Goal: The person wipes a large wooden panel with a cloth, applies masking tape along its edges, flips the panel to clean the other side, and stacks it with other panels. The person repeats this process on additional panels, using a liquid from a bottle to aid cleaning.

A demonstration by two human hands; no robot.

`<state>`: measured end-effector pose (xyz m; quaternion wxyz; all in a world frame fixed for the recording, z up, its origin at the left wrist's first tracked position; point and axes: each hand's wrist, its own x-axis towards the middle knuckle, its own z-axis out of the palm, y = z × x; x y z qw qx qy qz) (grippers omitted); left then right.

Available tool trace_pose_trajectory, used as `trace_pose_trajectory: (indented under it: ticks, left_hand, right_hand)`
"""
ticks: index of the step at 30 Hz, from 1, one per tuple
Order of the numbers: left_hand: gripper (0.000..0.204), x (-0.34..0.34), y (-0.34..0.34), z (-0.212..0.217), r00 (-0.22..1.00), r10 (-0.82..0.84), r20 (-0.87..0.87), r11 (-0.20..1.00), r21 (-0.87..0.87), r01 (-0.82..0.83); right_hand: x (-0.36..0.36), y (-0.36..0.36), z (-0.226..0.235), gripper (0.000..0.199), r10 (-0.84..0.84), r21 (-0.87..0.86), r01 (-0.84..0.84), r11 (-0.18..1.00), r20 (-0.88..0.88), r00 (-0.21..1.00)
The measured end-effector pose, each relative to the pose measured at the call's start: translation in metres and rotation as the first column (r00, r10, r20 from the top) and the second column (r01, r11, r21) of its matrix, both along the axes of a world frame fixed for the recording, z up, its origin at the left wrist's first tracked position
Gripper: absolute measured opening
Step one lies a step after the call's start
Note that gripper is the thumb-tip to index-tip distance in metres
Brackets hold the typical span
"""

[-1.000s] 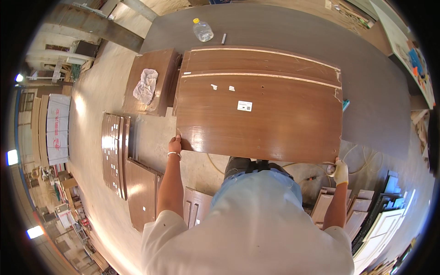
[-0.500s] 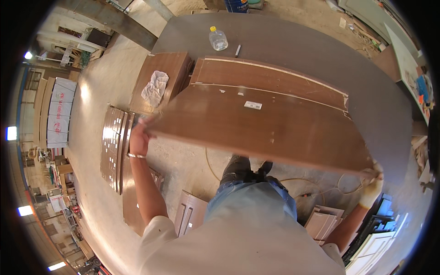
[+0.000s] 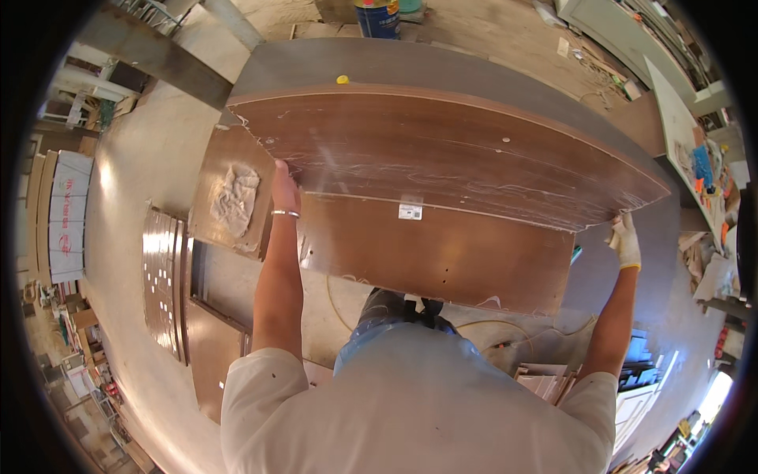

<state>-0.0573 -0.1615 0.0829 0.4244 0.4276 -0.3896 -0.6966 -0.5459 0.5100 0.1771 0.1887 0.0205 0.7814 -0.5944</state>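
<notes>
A long brown wooden panel [image 3: 442, 138] is tilted up on edge over the table, its face crossed by whitish streaks. My left hand [image 3: 286, 188], bare with a bracelet at the wrist, grips its left end, the fingers partly hidden behind it. At the right end, my right hand [image 3: 626, 241] in a pale glove is closed on the lower corner. Below the raised panel another brown panel [image 3: 363, 241] lies flat, with a white label [image 3: 410, 212] and small dark holes. Of the bottle behind, only the yellow cap [image 3: 343, 80] shows.
A crumpled cloth [image 3: 235, 197] lies on a brown panel stack [image 3: 207, 178] at the left. The grey tabletop [image 3: 316, 59] extends behind and to the right. More panels [image 3: 162, 288] stand on the left floor. A hose [image 3: 338, 308] runs across the floor near my feet.
The panel in my hands has swung up from nearly flat and moved away from me, now hiding most of the bottle. A flat panel with a label has come into view below it.
</notes>
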Motion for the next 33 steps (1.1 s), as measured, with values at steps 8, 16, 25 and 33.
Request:
trace_pose_trajectory:
  ticks: [8, 16, 25, 33]
  left_hand:
    - [0.059, 0.008, -0.017, 0.013, 0.893, -0.007, 0.451, 0.995, -0.088, 0.052]
    - [0.067, 0.091, 0.035, -0.035, 0.482, -0.008, 0.876, 0.986, -0.074, 0.152]
    - [0.064, 0.141, 0.061, -0.083, 0.335, -0.025, 0.942, 0.972, -0.054, 0.227]
    - [0.037, 0.135, 0.07, -0.037, 0.191, 0.345, 0.919, 0.885, -0.386, 0.26]
  right_hand:
    - [0.018, -0.017, 0.004, 0.025, 0.035, 0.32, -0.038, 0.947, 0.015, 0.999]
    - [0.136, 0.022, -0.044, 0.049, 0.014, 0.461, -0.153, 0.874, 0.291, 0.957]
    - [0.154, 0.057, -0.073, 0.037, -0.04, 0.521, -0.166, 0.837, 0.361, 0.932]
    - [0.153, 0.054, -0.054, 0.047, -0.179, 0.663, 0.164, 0.731, -0.045, 0.983]
